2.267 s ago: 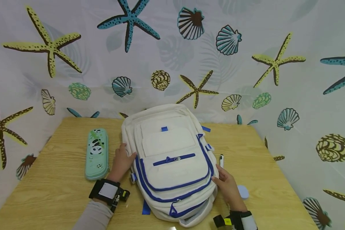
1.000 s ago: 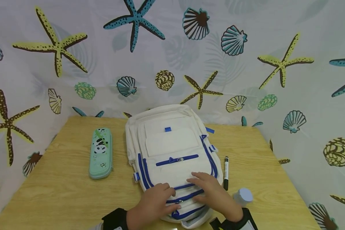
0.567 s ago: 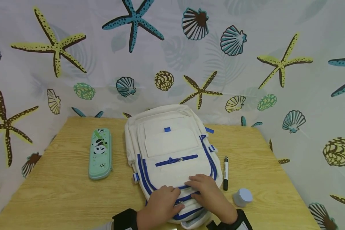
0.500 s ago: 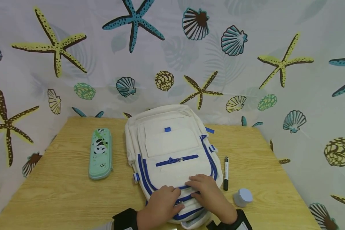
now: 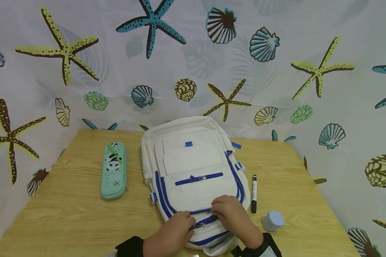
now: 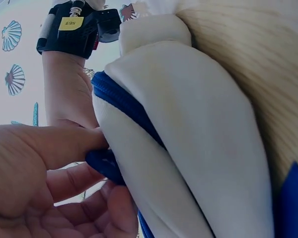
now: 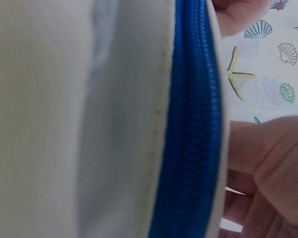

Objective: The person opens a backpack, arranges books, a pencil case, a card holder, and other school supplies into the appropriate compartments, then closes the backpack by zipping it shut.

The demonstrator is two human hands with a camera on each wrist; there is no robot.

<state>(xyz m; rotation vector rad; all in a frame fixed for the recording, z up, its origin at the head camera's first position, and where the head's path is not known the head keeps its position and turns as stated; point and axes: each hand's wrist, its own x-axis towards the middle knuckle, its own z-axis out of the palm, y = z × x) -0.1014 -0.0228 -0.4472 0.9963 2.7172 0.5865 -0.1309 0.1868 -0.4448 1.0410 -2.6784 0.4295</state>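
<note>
A white backpack with blue zippers lies on the table, its front pocket side up. At its lower front, my left hand pinches a blue zipper pull between thumb and fingers, seen best in the left wrist view. My right hand grips the backpack's fabric beside the blue zipper; its fingertips are partly hidden behind the bag's edge in the right wrist view.
A mint pencil case with pandas lies left of the backpack. To the right are a black-and-white marker and a small pale-blue, round-topped object. A patterned curtain hangs behind the wooden table.
Both hands have come from the backpack's sides to its lower front. Lately the left fingers have closed on the zipper pull, and the right fingers have curled onto the fabric.
</note>
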